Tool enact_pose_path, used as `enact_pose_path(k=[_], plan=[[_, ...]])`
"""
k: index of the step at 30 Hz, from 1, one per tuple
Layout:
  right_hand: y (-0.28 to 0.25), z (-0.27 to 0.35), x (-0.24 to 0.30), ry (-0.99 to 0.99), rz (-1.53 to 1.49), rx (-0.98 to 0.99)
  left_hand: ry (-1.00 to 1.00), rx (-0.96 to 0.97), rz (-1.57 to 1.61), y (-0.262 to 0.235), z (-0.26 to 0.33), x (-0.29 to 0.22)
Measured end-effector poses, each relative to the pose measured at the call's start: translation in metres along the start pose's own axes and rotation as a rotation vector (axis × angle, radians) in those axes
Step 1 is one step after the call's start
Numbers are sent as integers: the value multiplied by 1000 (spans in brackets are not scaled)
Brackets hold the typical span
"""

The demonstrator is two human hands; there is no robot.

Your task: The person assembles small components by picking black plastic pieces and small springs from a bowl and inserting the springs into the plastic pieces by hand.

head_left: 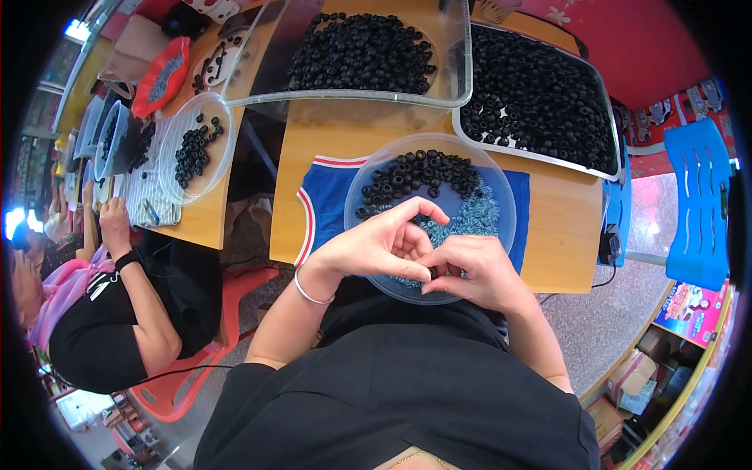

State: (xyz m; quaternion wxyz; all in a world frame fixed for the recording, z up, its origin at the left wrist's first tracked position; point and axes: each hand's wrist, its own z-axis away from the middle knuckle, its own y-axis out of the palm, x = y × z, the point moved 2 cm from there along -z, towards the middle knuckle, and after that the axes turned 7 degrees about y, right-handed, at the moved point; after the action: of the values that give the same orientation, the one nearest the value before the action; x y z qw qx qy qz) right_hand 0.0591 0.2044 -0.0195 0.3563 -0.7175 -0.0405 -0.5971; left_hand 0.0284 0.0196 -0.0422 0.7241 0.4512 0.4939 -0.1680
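Note:
My left hand (pixel 380 241) and my right hand (pixel 478 270) meet over the near part of a round clear plastic tub (pixel 509 205). Black round beads (pixel 423 172) with holes lie in its far part, and small pale teal pieces (pixel 478 213) are heaped at its right and near side. My left thumb reaches toward my right fingertips, its index finger arched above. The right thumb and fingers are pinched together. Between the two hands shows a small dark bead (pixel 435 272), mostly covered by the fingers. A blue cloth with red and white trim (pixel 323 184) lies under the tub.
A big clear bin (pixel 462 78) and a white-rimmed tray (pixel 540 153), both with black beads, stand behind the tub. A co-worker (pixel 117 313) sits at the left by a clear bowl (pixel 223 160) of beads. A blue chair (pixel 697 204) is at the right.

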Motion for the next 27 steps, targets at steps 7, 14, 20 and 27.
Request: enact_pose_path(k=[7, 14, 20, 27], plan=[[-1, -7, -1, -6, -32, -182, 36, -70, -183, -2, -7, -25], [-21, -14, -16, 201, -143, -447, 661, -720, -1208, -19, -25, -118], [-11, -19, -32, 90, 391, -288, 631, -438, -1431, -4, -31, -76], [2, -29, -41, 133, 598, -176, 292, -319, -1545, -8, -30, 9]])
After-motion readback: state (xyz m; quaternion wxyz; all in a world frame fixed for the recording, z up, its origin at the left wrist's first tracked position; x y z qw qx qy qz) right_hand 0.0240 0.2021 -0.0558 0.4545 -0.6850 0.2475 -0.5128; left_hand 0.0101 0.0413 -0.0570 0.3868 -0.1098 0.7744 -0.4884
